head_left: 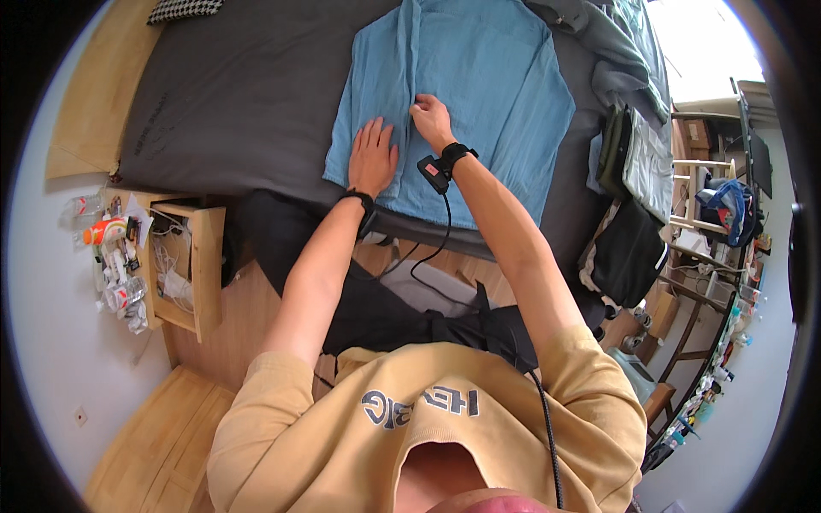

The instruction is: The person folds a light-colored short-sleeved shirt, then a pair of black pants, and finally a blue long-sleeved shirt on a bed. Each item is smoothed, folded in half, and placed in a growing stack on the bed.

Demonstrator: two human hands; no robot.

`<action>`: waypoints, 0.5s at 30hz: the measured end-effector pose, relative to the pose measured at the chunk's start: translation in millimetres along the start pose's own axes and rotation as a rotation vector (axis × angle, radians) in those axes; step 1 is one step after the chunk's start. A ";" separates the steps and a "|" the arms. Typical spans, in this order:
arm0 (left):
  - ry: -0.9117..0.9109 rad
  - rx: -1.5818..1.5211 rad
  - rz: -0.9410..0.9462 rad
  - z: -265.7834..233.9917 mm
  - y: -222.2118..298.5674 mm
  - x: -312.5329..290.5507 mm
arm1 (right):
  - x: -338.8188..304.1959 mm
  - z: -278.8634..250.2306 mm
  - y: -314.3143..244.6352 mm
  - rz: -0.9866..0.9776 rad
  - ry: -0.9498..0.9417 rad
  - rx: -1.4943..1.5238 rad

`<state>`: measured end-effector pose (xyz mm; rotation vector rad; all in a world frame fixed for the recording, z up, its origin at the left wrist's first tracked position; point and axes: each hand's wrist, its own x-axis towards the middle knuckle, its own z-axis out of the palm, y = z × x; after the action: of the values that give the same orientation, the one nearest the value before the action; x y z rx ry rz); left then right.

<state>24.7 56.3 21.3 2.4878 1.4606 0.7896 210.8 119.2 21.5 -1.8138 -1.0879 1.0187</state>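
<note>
A blue long-sleeved shirt [487,77] lies spread on the dark grey bedsheet [248,103], its front placket running lengthwise left of the middle. My left hand [373,159] rests flat on the shirt's left front panel, fingers stretched out and pointing away from me. Beside the placket, my right hand [431,118] has its fingers curled and pinched together at the fabric edge. Whether a button or just cloth is between the fingertips is hidden. Black straps with small devices sit on both wrists, and a black cable [450,224] hangs from the right one.
Folded clothes [647,162] are stacked at the bed's right edge, with a black garment [630,252] nearer me. Grey clothing [599,38] lies at the far right. To the left, a wooden nightstand [208,274] has its drawer pulled out, with bottles beside it. Shelving stands on the right.
</note>
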 end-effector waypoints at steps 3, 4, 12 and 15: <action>-0.066 0.005 -0.046 7.4 -4.1 -3.1 | 48.4 -2.5 -15.5 0.018 -0.034 0.140; -0.077 0.008 -0.044 8.9 -5.0 -4.2 | 60.9 -3.6 -18.5 0.061 -0.054 0.173; -0.106 -0.015 -0.095 15.9 -10.2 6.6 | 192.0 -9.4 -67.9 0.052 -0.215 0.314; -0.142 -0.053 -0.130 16.8 -11.7 9.4 | 244.4 -4.0 -90.6 0.071 -0.283 0.077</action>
<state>28.0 72.5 5.9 2.3306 1.5124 0.6065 264.1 373.3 45.3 -1.6919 -1.1386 1.3728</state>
